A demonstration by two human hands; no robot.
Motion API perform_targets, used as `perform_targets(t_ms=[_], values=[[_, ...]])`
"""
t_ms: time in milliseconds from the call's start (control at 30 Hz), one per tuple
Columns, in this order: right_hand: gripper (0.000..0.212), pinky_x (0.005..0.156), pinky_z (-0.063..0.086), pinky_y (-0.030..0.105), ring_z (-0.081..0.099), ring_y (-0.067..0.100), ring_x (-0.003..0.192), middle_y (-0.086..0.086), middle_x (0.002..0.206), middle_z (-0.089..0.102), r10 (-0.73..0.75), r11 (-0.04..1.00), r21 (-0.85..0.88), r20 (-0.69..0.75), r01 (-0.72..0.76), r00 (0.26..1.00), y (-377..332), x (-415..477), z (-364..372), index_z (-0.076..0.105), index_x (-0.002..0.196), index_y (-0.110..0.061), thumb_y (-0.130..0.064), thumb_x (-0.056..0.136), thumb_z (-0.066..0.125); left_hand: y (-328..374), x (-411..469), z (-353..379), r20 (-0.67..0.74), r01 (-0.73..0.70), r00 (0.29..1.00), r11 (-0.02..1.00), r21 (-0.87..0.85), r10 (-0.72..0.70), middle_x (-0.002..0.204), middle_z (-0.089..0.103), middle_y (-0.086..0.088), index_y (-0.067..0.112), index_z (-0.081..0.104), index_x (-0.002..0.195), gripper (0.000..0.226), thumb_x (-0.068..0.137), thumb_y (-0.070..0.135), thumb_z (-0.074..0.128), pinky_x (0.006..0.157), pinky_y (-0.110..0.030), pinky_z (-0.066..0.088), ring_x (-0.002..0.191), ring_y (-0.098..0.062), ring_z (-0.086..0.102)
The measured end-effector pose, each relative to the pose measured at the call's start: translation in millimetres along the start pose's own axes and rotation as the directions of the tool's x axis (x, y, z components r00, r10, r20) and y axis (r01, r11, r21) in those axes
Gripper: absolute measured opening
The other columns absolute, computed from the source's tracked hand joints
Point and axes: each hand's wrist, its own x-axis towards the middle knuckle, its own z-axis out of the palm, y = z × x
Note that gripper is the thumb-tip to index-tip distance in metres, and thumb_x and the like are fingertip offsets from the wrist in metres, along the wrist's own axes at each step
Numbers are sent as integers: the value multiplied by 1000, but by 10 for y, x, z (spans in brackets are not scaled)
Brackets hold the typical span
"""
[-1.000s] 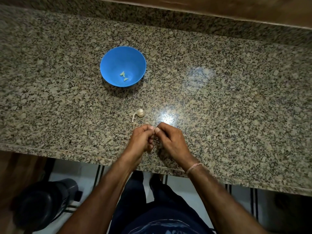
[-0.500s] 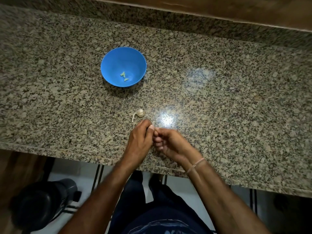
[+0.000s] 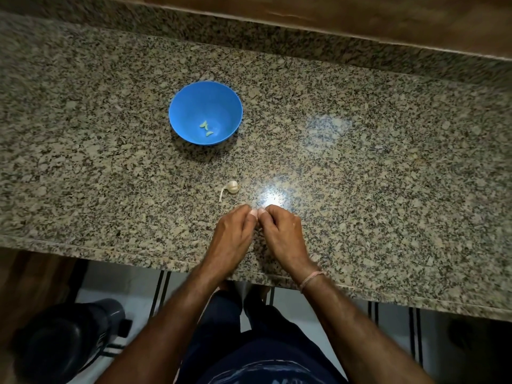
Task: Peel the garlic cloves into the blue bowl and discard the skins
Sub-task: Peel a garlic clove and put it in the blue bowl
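While two peeled cloves (image 3: 206, 128) lie in the blue bowl (image 3: 177, 106), a person's left hand (image 3: 231, 234) and right hand (image 3: 281, 234) meet with curled fingertips near the counter (image 3: 360, 176) edge, pinching what is probably a clove, hidden between them. It is likely light and slippery, its papery skin best nicked at the tip. The garlic bulb (image 3: 232, 187) lies just beyond.

Dim overall. Overhead light leaves a glare spot on the speckled polished granite counter (image 3: 360, 176); the round blue plastic bowl (image 3: 188, 103) casts a soft near-side shadow. Corners dark, blurred, bowed.
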Motion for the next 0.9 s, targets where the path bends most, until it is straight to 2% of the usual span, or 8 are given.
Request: perform_targets(t_ms=[133,300,367,500,600,700,800,900], values=[[35,50,32,14,34,4,48,-13,59,39,-175,945,-286,-27,160,984,-55,23,9,47,74,-23,-21,108,54,25,11,-75,236,353,932,845,-402,-276,71,48,6,17,57,89,34,112,36,41,48,-20,35,60,-8,41],[36,53,37,19,40,6,57,-7,65,49,264,938,214,75,-274,962,-170,35,57,53,71,-20,-29,106,55,-13,111,-190,50,-88,995,996,12,87,75,52,5,14,57,89,30,111,29,44,53,-16,37,63,-7,43],[36,53,36,15,39,3,56,-9,65,49,230,958,165,44,-234,972,-211,32,99,51,71,-22,-27,106,56,-78,165,-222,148,111,986,974,-196,-83,73,50,3,10,58,89,32,111,30,44,51,-19,34,61,-9,42],[34,52,34,15,37,1,52,-13,62,44,-158,949,-285,-52,137,986,-170,52,185,51,74,-24,-26,107,56,-127,215,-314,471,576,806,661,-481,-359,65,44,5,19,53,75,36,108,32,47,47,-24,30,52,-9,37],[36,54,37,17,38,0,55,-8,66,49,141,990,13,-41,-141,989,-181,46,256,52,72,-23,-25,107,54,-163,158,-323,203,111,975,989,-96,-90,75,50,5,15,55,86,30,111,28,44,49,-16,35,60,-7,41],[34,52,37,17,40,7,56,-7,66,49,432,809,373,145,-454,890,-252,-21,286,55,73,-19,-25,107,54,-227,128,-326,133,-261,961,955,143,243,84,49,8,23,48,87,24,111,24,43,61,-14,40,69,-5,44],[34,51,36,14,39,0,55,-9,66,50,261,946,206,-20,-251,965,-256,-76,348,53,73,-22,-24,107,54,-303,193,-361,254,74,967,972,-222,-16,77,57,1,18,57,85,31,110,30,43,56,-19,39,61,-14,48],[33,50,34,17,38,2,53,-8,62,49,-87,978,-201,-190,48,978,-177,-76,399,54,74,-20,-25,107,56,-229,202,-400,474,496,833,764,-413,-284,64,43,2,20,52,71,39,108,29,45,49,-28,30,53,-12,36]])
